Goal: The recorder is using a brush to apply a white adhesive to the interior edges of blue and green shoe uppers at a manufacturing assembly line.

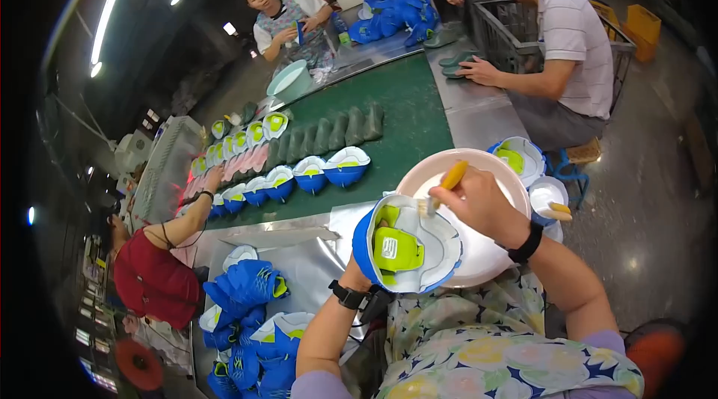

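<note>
My left hand (pixel 357 273) holds a blue shoe (pixel 404 243) sole-up, its white bottom and lime green patch facing me. My right hand (pixel 479 201) grips a yellow-handled brush (pixel 447 180) whose bristles touch the shoe's white edge. Both are over a pink basin (pixel 501 169) in my lap. Black bands circle both wrists.
Blue and lime shoes (pixel 310 172) lie in rows on the green conveyor belt (pixel 404 111), with dark green soles (pixel 329 132) behind. A pile of blue shoe uppers (pixel 250 290) lies at lower left. A person in red (pixel 153 272), one seated right (pixel 568 47), others farther off.
</note>
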Demonstrator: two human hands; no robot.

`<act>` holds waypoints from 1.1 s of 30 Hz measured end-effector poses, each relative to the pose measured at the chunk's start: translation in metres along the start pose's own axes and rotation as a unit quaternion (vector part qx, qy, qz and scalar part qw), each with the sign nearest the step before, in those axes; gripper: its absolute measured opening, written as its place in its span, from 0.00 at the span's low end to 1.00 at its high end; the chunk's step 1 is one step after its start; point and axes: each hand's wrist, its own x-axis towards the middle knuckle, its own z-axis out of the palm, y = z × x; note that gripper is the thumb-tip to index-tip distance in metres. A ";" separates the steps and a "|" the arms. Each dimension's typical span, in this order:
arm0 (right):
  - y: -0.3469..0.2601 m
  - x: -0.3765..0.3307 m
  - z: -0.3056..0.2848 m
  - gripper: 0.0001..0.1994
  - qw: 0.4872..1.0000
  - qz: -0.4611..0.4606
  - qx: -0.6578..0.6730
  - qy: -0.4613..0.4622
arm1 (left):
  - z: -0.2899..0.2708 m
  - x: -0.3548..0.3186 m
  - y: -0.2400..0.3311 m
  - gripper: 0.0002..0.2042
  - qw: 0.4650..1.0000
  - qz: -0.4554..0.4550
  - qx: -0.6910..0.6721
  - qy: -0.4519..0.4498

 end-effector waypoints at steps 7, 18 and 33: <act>0.023 -0.015 -0.025 0.16 0.978 0.184 -0.058 -0.083 | -0.044 0.006 -0.007 0.21 0.985 0.033 -0.083 0.145; 0.034 -0.062 -0.042 0.07 0.933 0.330 0.144 -0.028 | -0.177 0.130 -0.062 0.13 0.972 -0.051 -0.088 0.211; 0.033 -0.076 -0.035 0.05 0.913 0.372 0.153 -0.068 | -0.337 -0.016 -0.002 0.26 0.394 0.011 0.802 0.449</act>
